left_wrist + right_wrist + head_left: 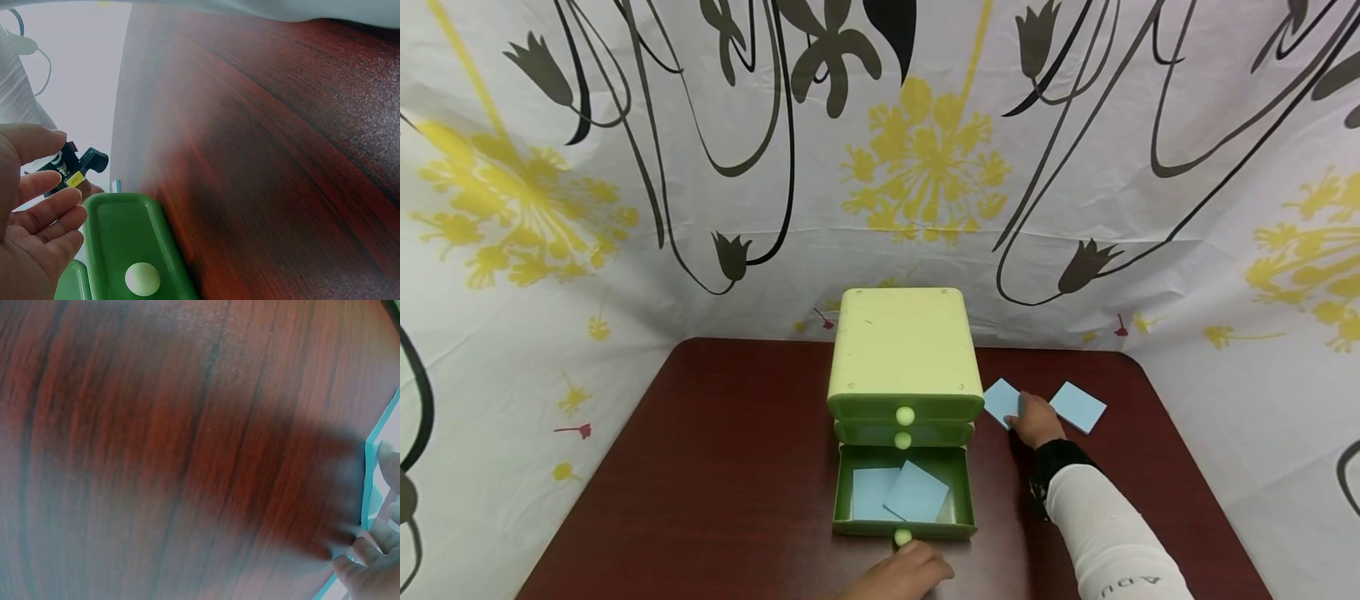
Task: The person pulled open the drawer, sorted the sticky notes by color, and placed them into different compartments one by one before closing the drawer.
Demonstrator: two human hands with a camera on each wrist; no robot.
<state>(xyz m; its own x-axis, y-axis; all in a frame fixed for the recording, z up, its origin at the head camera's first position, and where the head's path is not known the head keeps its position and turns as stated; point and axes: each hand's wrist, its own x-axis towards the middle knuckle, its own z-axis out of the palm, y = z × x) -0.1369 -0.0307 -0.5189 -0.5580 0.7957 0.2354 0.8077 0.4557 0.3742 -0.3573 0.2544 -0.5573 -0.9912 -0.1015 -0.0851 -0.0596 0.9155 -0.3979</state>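
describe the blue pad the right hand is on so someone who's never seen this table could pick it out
Start at the green drawer unit in the middle of the dark red table. Just to its right lie two light blue square pads; the one meant is the nearer pad, under the right hand's fingertips. The other pad lies farther right, untouched, and two more sit inside the open bottom drawer.

Glossy green plastic drawer unit (pixel 904 358), matt blue paper pads (pixel 1078 407), smooth polished wood-grain table (pixel 722 467)
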